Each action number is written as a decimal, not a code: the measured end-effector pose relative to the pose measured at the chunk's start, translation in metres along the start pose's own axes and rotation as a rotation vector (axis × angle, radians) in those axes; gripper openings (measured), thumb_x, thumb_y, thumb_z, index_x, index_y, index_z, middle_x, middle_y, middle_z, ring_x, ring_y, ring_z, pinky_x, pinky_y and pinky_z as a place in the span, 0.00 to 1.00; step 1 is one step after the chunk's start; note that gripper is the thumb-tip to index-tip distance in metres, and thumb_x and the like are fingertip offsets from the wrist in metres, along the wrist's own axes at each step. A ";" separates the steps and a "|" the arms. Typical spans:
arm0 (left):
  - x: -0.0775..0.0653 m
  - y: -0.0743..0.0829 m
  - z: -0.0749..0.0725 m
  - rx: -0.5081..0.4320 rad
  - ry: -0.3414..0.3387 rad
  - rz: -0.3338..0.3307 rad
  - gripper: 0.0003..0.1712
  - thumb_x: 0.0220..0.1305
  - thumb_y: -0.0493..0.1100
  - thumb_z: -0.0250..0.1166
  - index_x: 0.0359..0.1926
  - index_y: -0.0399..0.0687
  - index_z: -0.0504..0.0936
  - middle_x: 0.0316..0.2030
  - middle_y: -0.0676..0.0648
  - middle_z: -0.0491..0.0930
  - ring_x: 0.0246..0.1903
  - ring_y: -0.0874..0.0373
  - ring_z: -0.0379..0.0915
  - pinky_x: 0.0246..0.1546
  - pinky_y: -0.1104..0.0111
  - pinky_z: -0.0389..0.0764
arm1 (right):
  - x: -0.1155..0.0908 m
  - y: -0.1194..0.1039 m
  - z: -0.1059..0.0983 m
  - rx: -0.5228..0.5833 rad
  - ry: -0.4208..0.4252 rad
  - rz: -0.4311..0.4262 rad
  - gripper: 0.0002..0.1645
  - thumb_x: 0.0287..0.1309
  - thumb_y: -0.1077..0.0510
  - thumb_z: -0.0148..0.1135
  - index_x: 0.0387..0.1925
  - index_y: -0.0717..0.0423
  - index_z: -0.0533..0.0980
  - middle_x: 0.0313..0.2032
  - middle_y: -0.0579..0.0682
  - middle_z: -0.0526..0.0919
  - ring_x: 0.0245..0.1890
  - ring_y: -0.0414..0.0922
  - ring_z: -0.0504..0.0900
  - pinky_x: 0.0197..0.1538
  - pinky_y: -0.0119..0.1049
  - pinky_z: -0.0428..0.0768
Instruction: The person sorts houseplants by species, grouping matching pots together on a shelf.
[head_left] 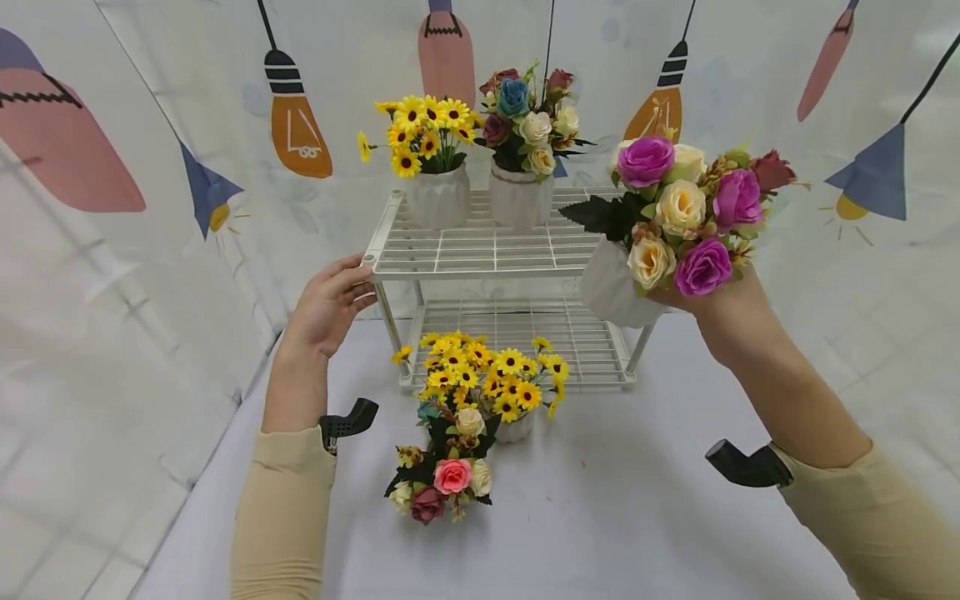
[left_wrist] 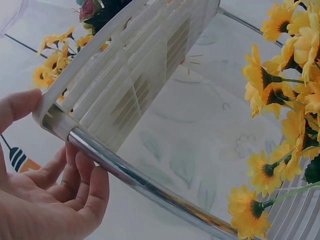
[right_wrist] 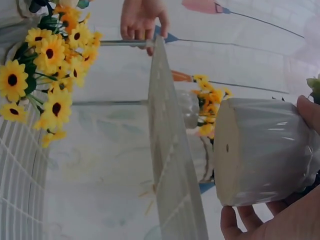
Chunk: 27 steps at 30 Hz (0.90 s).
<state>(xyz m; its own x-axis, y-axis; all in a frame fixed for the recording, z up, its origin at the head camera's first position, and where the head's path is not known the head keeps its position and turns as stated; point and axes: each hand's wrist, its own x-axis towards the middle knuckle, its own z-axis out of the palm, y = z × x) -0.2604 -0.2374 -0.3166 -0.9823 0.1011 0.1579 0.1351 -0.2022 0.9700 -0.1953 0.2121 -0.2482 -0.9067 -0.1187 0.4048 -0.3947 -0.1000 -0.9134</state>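
Note:
My left hand (head_left: 327, 306) grips the front left corner of a white two-tier wire rack (head_left: 480, 273). In the left wrist view, the thumb lies at the shelf corner and the fingers curl by the metal post (left_wrist: 145, 180). With my right hand (head_left: 723, 315) I hold a white flowerpot (head_left: 617, 287) of magenta and cream roses, tilted, by the upper shelf's right end. Its pale base faces the rack in the right wrist view. On that shelf stand a pot of yellow daisies (head_left: 438, 196) and a pot of mixed roses (head_left: 520, 196).
Yellow daisies (head_left: 517, 392) stand on the table in front of the lower shelf (head_left: 592, 333). Nearer to me is a bunch of pink, cream and dark red roses (head_left: 452, 477). A patterned curtain (head_left: 150, 275) hangs behind and at the sides.

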 end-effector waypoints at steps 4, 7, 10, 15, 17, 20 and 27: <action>0.000 0.001 0.000 -0.003 -0.001 -0.001 0.21 0.79 0.42 0.57 0.66 0.40 0.68 0.51 0.48 0.78 0.48 0.56 0.72 0.55 0.65 0.69 | 0.013 -0.008 -0.001 -0.042 -0.006 -0.023 0.45 0.59 0.73 0.69 0.74 0.48 0.64 0.69 0.51 0.66 0.69 0.48 0.62 0.58 0.33 0.79; -0.001 0.002 0.000 -0.002 -0.005 0.000 0.21 0.79 0.43 0.58 0.66 0.40 0.68 0.53 0.46 0.76 0.48 0.55 0.71 0.56 0.64 0.68 | 0.027 -0.013 0.000 -0.078 0.026 0.012 0.47 0.58 0.71 0.72 0.74 0.46 0.63 0.70 0.48 0.65 0.70 0.46 0.60 0.67 0.38 0.71; -0.002 0.002 0.001 0.001 -0.009 -0.006 0.21 0.79 0.43 0.58 0.66 0.41 0.69 0.52 0.47 0.77 0.48 0.56 0.71 0.56 0.64 0.68 | 0.041 -0.015 0.000 -0.085 0.065 0.061 0.49 0.57 0.68 0.75 0.75 0.46 0.62 0.70 0.47 0.64 0.70 0.45 0.59 0.72 0.45 0.64; -0.003 0.001 0.001 0.004 -0.010 -0.015 0.20 0.79 0.42 0.57 0.65 0.41 0.69 0.50 0.50 0.78 0.48 0.56 0.71 0.56 0.64 0.68 | 0.060 -0.012 0.002 -0.077 0.114 0.142 0.51 0.55 0.65 0.78 0.75 0.46 0.61 0.70 0.46 0.65 0.69 0.43 0.61 0.72 0.42 0.63; -0.003 0.001 0.002 0.009 -0.008 -0.014 0.20 0.79 0.42 0.57 0.66 0.41 0.69 0.51 0.48 0.78 0.48 0.56 0.72 0.56 0.64 0.68 | 0.067 -0.010 0.002 -0.072 0.117 0.148 0.51 0.55 0.64 0.78 0.75 0.47 0.61 0.71 0.47 0.65 0.68 0.43 0.62 0.72 0.42 0.63; -0.003 0.001 0.002 0.015 -0.009 -0.009 0.22 0.79 0.42 0.57 0.67 0.39 0.68 0.53 0.46 0.77 0.48 0.56 0.72 0.56 0.64 0.68 | 0.077 -0.008 0.002 -0.075 0.123 0.156 0.52 0.54 0.63 0.79 0.76 0.47 0.62 0.71 0.47 0.65 0.69 0.43 0.62 0.73 0.43 0.62; -0.003 0.001 0.001 0.002 -0.010 0.002 0.23 0.79 0.42 0.57 0.68 0.38 0.67 0.50 0.50 0.80 0.48 0.57 0.73 0.55 0.65 0.70 | 0.099 0.002 0.004 -0.124 0.151 0.206 0.55 0.54 0.60 0.80 0.78 0.48 0.59 0.73 0.46 0.64 0.72 0.40 0.59 0.75 0.38 0.58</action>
<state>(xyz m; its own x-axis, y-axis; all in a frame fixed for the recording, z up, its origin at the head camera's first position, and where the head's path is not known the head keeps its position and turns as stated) -0.2573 -0.2371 -0.3164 -0.9807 0.1107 0.1613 0.1370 -0.2000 0.9702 -0.2853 0.1963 -0.2096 -0.9780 0.0251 0.2071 -0.2062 0.0332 -0.9779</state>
